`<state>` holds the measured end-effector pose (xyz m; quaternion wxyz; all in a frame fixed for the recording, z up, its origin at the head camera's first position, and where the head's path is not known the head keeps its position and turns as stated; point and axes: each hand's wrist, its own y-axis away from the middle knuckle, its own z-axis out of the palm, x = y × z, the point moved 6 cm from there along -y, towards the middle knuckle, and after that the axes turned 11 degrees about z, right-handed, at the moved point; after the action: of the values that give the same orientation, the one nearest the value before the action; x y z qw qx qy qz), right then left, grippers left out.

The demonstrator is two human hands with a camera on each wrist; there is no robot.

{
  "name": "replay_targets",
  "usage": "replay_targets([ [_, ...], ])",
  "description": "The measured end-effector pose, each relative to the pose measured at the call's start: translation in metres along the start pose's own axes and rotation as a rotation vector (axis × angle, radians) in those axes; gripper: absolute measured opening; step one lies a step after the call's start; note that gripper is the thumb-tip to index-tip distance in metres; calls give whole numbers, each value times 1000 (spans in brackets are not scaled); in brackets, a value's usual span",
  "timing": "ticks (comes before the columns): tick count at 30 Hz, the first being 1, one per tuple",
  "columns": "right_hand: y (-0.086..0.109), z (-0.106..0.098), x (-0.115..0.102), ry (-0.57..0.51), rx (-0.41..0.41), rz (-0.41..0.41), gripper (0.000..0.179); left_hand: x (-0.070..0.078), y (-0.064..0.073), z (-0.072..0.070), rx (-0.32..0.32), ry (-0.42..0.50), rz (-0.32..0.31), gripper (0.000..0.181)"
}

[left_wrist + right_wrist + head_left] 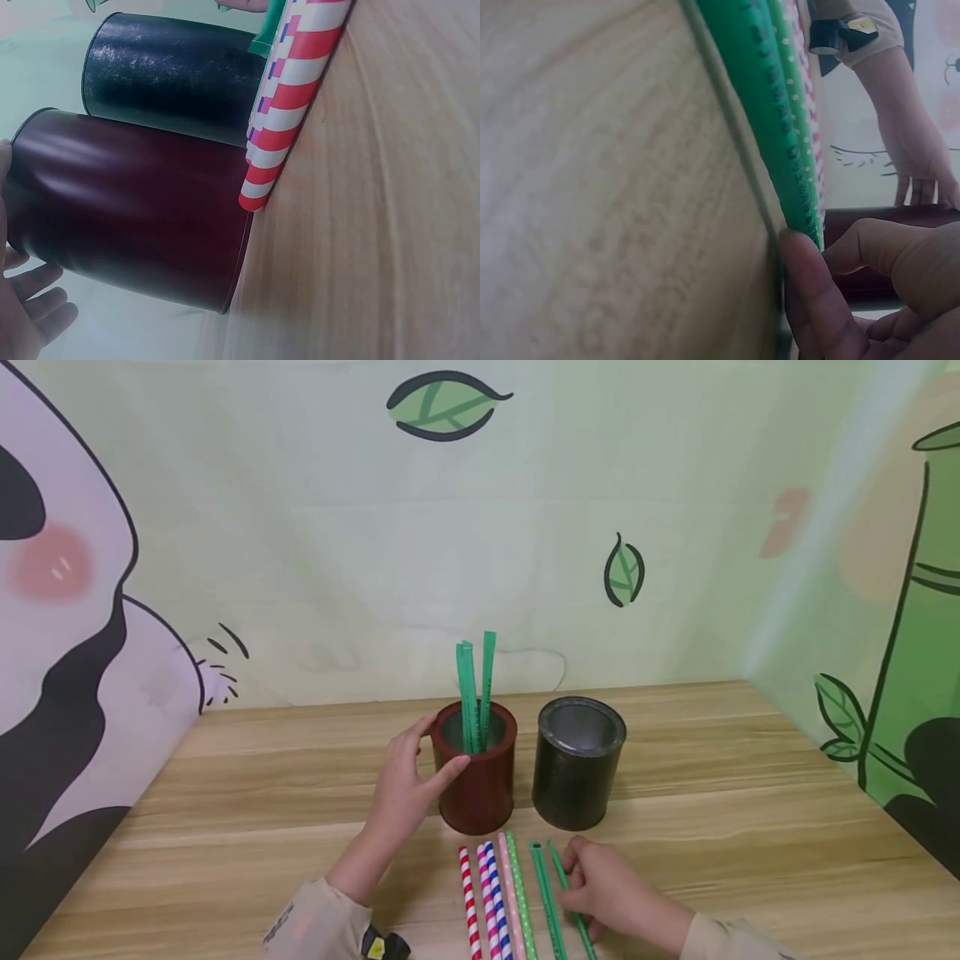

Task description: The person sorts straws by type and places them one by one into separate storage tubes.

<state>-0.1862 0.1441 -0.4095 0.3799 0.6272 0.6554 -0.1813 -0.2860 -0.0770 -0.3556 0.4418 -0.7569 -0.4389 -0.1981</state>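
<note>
A dark red can stands upright with several green straws in it. My left hand holds the can by its upper left side, thumb at the front rim and fingers round the far side; the left wrist view shows those fingers. On the table, my right hand pinches a green straw with printed letters between thumb and fingers. Left of it lies another green straw. Beside the red can stands a black can, its open top facing up.
Left of the green straws lie a green dotted straw, a pink straw, a blue striped straw, a magenta striped straw and a red striped straw. A printed cloth wall rises behind the wooden table.
</note>
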Motion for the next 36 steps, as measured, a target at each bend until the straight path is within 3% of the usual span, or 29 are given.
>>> replay_targets([
  [4,1,-7,-1,-37,-27,-17,25,0,-1,-1,5,-5,5,78],
  [11,3,-20,-10,-47,1,-81,29,0,-2,-1,1,-1,-2,78],
  [17,6,-33,-19,-104,-40,-79,32,-1,-2,-1,6,0,3,78],
  [31,10,-78,-65,-123,-53,-160,30,1,-1,0,15,11,12,77],
  [36,8,-95,-83,-144,-12,-223,29,0,0,1,13,21,-4,77],
])
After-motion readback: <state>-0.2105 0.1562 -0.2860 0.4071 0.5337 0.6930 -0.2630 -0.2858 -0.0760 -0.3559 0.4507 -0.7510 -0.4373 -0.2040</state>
